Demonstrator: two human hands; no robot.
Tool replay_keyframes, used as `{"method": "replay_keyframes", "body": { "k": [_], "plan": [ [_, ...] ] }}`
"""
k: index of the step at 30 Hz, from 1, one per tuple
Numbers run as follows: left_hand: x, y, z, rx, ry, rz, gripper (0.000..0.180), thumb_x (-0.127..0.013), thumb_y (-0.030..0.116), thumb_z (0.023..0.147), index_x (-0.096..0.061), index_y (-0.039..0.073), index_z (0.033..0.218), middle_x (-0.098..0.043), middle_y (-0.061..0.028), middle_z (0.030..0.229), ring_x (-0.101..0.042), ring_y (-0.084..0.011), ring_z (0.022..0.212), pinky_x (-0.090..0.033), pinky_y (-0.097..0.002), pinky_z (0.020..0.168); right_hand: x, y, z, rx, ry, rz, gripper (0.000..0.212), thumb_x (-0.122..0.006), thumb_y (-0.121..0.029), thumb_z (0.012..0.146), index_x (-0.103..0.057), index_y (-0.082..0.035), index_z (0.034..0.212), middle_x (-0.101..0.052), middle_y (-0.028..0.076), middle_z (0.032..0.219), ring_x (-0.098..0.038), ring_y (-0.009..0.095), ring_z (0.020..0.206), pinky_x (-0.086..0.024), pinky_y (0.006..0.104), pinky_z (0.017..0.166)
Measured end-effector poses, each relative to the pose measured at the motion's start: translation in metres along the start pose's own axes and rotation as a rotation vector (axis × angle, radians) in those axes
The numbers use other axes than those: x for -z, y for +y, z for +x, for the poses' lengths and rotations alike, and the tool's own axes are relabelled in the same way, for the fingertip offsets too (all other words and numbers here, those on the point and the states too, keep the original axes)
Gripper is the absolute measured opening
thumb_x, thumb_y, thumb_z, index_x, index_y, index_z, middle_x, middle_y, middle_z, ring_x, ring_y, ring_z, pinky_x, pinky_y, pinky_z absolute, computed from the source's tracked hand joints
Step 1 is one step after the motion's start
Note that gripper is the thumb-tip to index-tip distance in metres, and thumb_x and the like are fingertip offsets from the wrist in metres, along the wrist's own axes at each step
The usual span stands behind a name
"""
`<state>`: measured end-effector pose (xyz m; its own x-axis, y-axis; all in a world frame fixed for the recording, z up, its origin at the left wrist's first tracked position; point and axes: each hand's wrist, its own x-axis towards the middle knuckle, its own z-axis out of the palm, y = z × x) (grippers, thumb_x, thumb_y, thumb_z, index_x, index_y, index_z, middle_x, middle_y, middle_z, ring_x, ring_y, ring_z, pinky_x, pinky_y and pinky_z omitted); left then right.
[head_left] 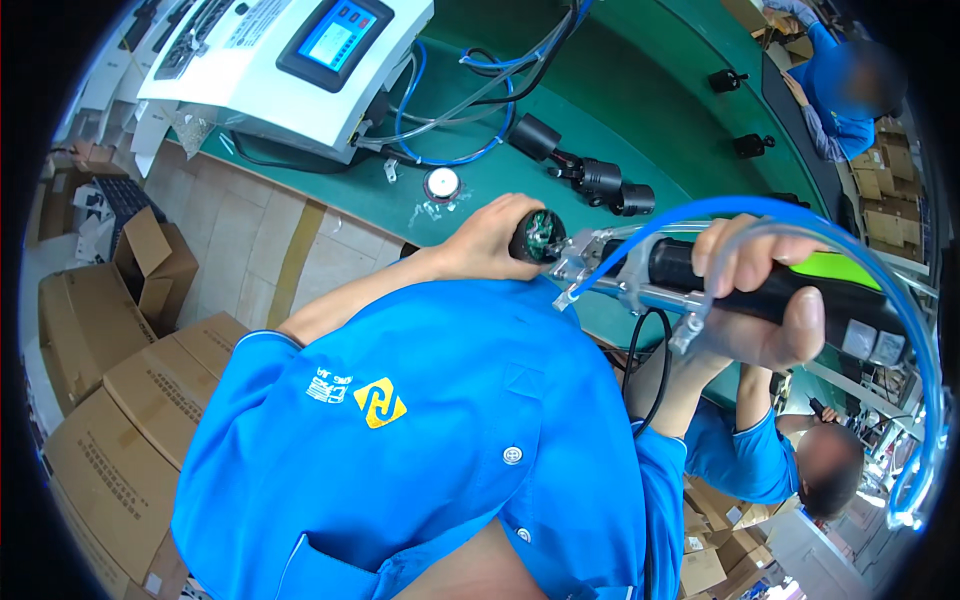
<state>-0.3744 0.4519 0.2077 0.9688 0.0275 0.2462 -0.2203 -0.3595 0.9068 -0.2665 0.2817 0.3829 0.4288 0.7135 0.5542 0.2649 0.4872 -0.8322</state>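
My left hand [488, 238] is closed around a short black cylindrical housing [519, 246], whose open end shows a green circuit board inside. In my right hand [745, 262] is a black and green powered screwdriver [838, 268], held sideways with its metal front end pointing at the housing. The tip meets or nearly meets the housing's open end; contact cannot be made out. A clear fitting and a blue air tube [690, 212] run along the tool and loop out to the right. Just beyond my left hand, a round white-faced part [442, 184] rests on the bench.
A white machine [250, 75] with a lit screen stands on the green bench [350, 185], trailing tubes and cables. Black cylindrical fixtures [600, 178] lie behind my hands. Cardboard boxes [130, 440] are stacked at left. Two people in blue work at right.
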Motion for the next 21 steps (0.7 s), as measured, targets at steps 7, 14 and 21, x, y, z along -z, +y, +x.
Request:
{"method": "replay_keyframes", "body": {
  "k": [7,14,21],
  "plan": [
    [-0.005,-0.023,0.020,0.286,-0.061,0.046,0.061,-0.074,0.021,0.058,-0.045,-0.001,0.106,-0.055,-0.0158,0.095,-0.056,-0.0237,0.089,-0.044,-0.0314,0.078,0.015,-0.035,-0.012,0.047,0.466,0.429,0.041,-0.051,-0.032,0.073,-0.046,-0.001,0.099,-0.048,0.009,0.067,-0.047,0.018,0.053,-0.040,0.0341,0.052],
    [-0.006,-0.047,0.102,0.249,-0.156,0.137,0.063,-0.064,0.017,0.064,-0.031,-0.004,0.113,-0.047,-0.0233,0.100,-0.050,-0.0277,0.097,-0.039,-0.0327,0.083,0.041,-0.032,-0.062,0.011,0.528,0.183,0.052,-0.059,-0.028,0.069,-0.038,0.004,0.103,-0.049,0.013,0.071,-0.051,0.021,0.056,-0.042,0.0324,0.053],
    [-0.031,-0.094,0.247,0.109,-0.213,0.605,0.057,-0.066,0.017,0.061,-0.042,0.003,0.110,-0.046,-0.0193,0.106,-0.046,-0.0345,0.099,-0.039,-0.0389,0.086,0.057,-0.024,-0.094,-0.086,0.696,-0.002,0.054,-0.061,-0.019,0.067,-0.037,0.002,0.110,-0.050,0.013,0.073,-0.051,0.022,0.060,-0.042,0.0320,0.057]
  ]
}}
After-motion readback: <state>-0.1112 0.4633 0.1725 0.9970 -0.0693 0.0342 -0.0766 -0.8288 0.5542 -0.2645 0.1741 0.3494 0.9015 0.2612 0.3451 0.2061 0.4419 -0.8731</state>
